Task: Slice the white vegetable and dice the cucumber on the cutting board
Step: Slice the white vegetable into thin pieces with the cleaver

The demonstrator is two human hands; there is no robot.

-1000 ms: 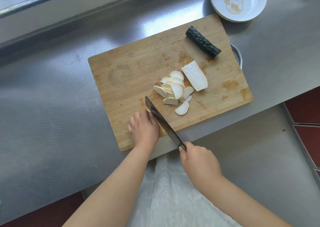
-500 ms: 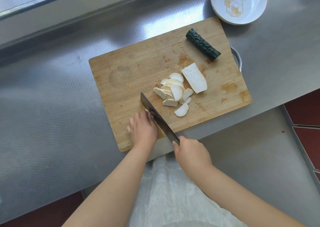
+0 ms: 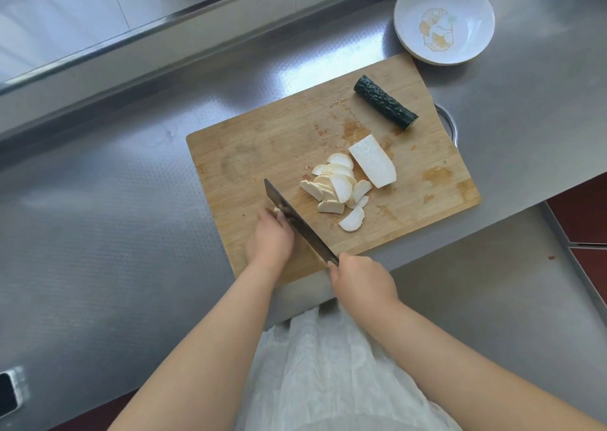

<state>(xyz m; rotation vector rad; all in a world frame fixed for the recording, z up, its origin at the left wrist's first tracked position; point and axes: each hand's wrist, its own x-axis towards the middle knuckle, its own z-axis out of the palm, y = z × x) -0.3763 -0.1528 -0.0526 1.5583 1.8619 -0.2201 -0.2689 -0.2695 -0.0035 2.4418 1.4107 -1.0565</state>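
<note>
A wooden cutting board (image 3: 269, 148) lies on the steel counter. On it sit a half of the white vegetable (image 3: 372, 161), cut face up, a heap of several white slices (image 3: 338, 187), and a dark green cucumber piece (image 3: 384, 107) at the far right corner. My left hand (image 3: 271, 238) holds down a small white piece (image 3: 277, 212) near the board's front left, mostly hidden under the fingers. My right hand (image 3: 361, 279) grips the handle of a cleaver (image 3: 295, 220), whose blade stands edge-down against my left fingers.
A white shallow bowl (image 3: 473, 3) with a gold pattern stands beyond the board's far right corner. A metal handle (image 3: 448, 121) pokes out from under the board's right edge. The counter's front edge runs just below the board. A raised steel ledge runs along the back.
The cleaver and my right hand have shifted a little to the left along the white piece under my left hand. The slices, the white half and the cucumber lie as before.
</note>
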